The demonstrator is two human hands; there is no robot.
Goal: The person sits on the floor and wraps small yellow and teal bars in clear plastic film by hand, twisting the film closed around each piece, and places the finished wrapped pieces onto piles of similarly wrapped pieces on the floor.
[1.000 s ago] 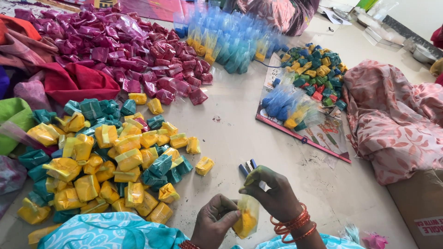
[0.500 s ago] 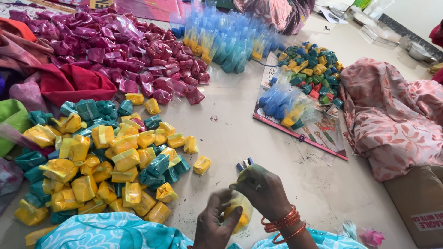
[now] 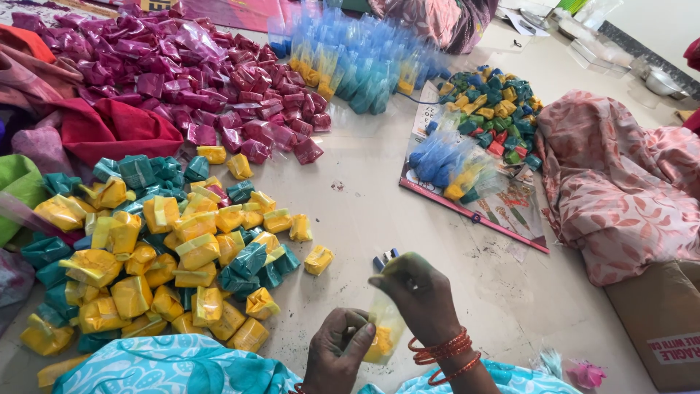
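1. We look down at our two hands working low in the view. The left hand (image 3: 337, 350) pinches the lower edge of a small clear plastic packet (image 3: 382, 332) with yellow powder settled in its bottom, and the right hand (image 3: 417, 292) is closed around the packet's top.
2. The right hand also seems to grip a small metal tool (image 3: 386, 257) with a blue part, poking out above the knuckles — we judge it a stapler, but too little shows to be sure.
3. The step in hand looks like closing the packet's mouth. We judge the next move calls for a neat, tight fold held steady by both hands so no powder spills.
4. On the floor (image 3: 379, 197) to the left lies a heap of folded yellow and teal packets (image 3: 157, 248), near the hands. Beyond it is a pile of magenta packets (image 3: 189, 80), then a row of blue-tinted open bags (image 3: 357, 66).
5. Hard to make out — the packet's top is hidden in the right palm, our wrists run off the bottom edge, and a patterned pink cloth (image 3: 620, 182) covers whatever is at the right.
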